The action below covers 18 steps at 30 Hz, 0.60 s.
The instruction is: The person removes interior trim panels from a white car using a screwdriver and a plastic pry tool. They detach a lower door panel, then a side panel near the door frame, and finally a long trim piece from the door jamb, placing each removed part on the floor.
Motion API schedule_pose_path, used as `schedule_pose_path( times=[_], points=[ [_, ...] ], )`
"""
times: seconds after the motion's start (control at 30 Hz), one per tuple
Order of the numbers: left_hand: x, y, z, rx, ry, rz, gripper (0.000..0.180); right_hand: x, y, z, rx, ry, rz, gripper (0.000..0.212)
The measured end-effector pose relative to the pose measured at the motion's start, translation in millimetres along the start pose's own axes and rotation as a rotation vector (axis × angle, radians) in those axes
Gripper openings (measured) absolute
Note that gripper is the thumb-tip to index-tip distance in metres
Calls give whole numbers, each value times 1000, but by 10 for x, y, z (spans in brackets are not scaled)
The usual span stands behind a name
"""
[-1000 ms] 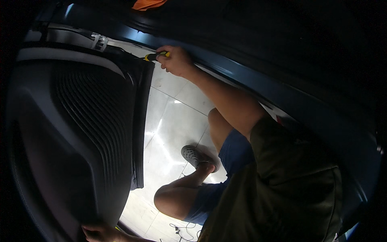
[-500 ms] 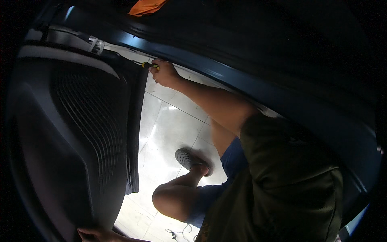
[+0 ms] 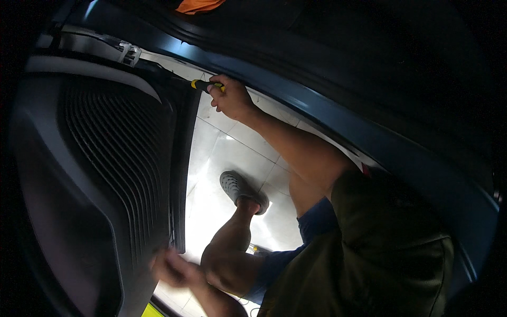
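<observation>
My right hand (image 3: pixel 231 99) grips a screwdriver (image 3: pixel 200 85) by its black-and-yellow handle. Its shaft points left to the dark upper end of a black car door panel (image 3: pixel 113 137) with curved ribs; the tip is lost in shadow. A pale bracket-like part (image 3: pixel 128 54) sits just beyond that end, in the gap between door and car body. Blurred by motion, my left hand (image 3: pixel 175 268) is beside the lower right edge of the panel. Whether it touches the panel, and how its fingers are set, cannot be made out.
The dark blue door sill (image 3: pixel 301 98) runs diagonally to the right of my right arm. An orange cloth-like piece (image 3: pixel 199 6) lies inside the car. Below are a tiled floor (image 3: pixel 211 142), my leg and grey shoe (image 3: pixel 236 189), and a bright yellow-green object (image 3: pixel 151 310) at the bottom edge.
My left hand has left the bottom of the panel and swung up and right. The right hand still holds the screwdriver near the same spot. My view and foot have shifted slightly.
</observation>
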State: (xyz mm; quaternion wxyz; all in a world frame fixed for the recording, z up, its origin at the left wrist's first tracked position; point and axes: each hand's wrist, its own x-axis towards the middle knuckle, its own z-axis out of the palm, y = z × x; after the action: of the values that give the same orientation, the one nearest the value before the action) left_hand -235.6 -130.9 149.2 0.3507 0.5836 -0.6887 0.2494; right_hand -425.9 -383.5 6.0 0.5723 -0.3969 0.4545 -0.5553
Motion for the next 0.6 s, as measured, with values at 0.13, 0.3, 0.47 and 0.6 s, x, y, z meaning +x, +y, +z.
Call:
schedule_pose_path(
  times=[0.13,0.3,0.47,0.6],
  points=[
    [195,440,1082,-452,-463,-287,10,48,100,77,-49,-6,-47,33],
    [313,702,1484,-648,-674,-386,13,66,114,-54,-70,-35,-117,33],
    [234,665,1646,-661,-752,-429,14,12,23,-6,-112,-37,-98,32],
    [247,699,1702,-648,-805,-435,14,11,-12,-41,-90,-45,-67,32]
  ],
)
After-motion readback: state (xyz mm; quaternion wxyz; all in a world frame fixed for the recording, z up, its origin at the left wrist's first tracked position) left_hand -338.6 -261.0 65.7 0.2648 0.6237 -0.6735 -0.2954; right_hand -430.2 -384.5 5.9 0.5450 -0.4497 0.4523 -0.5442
